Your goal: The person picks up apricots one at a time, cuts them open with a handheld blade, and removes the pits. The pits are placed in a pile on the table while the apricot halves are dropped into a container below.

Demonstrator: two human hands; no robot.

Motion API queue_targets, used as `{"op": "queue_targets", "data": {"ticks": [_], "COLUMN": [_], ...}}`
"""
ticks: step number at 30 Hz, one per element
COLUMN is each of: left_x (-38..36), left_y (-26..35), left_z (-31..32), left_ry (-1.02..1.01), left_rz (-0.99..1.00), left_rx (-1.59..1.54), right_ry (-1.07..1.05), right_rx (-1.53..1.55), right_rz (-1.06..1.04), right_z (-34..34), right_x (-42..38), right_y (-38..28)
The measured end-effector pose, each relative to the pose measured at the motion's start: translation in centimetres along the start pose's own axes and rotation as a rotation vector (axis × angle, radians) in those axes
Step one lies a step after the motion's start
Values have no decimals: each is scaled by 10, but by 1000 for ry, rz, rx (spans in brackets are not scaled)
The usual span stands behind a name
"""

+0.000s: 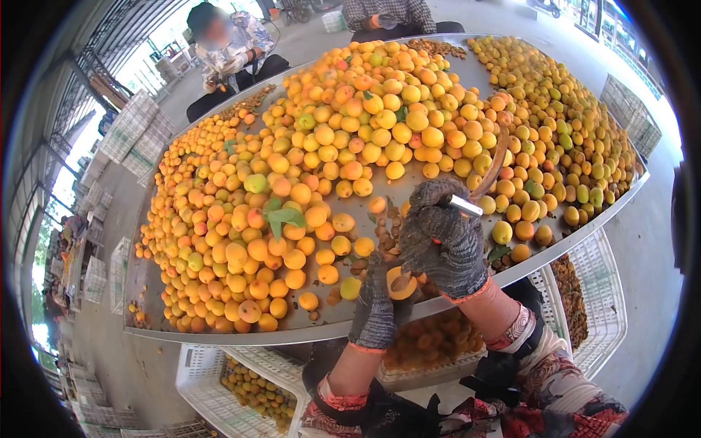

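Observation:
My left hand (pixel 375 308), in a dark grey knitted glove, is closed around an apricot (pixel 401 283) at the near edge of the metal table. The fruit is cut open, with brown showing inside. Just above and to the right, my right hand (pixel 442 237), gloved alike, makes a fist around a slim tool (pixel 465 205). Its silvery end sticks out toward the upper right; the rest is hidden in the fist, so I cannot tell its kind. A curved brown strip (pixel 493 162) rises beyond that fist. Brown apricot stones (pixel 387 232) lie beside the hands.
Heaped apricots (pixel 314 160) cover the table (pixel 292 334), with another heap (pixel 555 124) at right. White plastic crates (pixel 201 372) holding fruit stand below the near edge. Two people sit across the table, one in a patterned top (pixel 230 55), one in a checked sleeve (pixel 405 14).

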State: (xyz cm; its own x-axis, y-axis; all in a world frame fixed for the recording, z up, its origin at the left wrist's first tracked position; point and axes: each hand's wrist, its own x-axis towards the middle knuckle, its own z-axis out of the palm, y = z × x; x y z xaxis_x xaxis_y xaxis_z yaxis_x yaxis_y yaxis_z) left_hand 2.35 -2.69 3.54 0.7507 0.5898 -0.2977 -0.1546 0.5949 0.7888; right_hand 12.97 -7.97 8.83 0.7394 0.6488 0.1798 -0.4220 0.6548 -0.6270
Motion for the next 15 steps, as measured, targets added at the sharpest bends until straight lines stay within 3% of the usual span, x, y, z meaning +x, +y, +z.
{"op": "queue_targets", "data": {"ticks": [2,7,9,11,15], "left_x": [0,5,11,13,8], "left_y": [7,-2,-14,-20,-9], "left_z": [7,-2,-12,-17,-5], "left_ry": [99,100,115,70,177], "left_rz": [-237,-230,-211,-15,-183], "left_rx": [-250,-136,-128,119,78], "right_ry": [74,-28,-36,-47,-58], "right_rx": [162,-17,59,134,158], "right_rz": [96,39,110,185,221], "right_z": [-5,-9,-17,-20,-26], "right_x": [-1,-2,-1,0,8], "right_y": [5,9,14,18,21]}}
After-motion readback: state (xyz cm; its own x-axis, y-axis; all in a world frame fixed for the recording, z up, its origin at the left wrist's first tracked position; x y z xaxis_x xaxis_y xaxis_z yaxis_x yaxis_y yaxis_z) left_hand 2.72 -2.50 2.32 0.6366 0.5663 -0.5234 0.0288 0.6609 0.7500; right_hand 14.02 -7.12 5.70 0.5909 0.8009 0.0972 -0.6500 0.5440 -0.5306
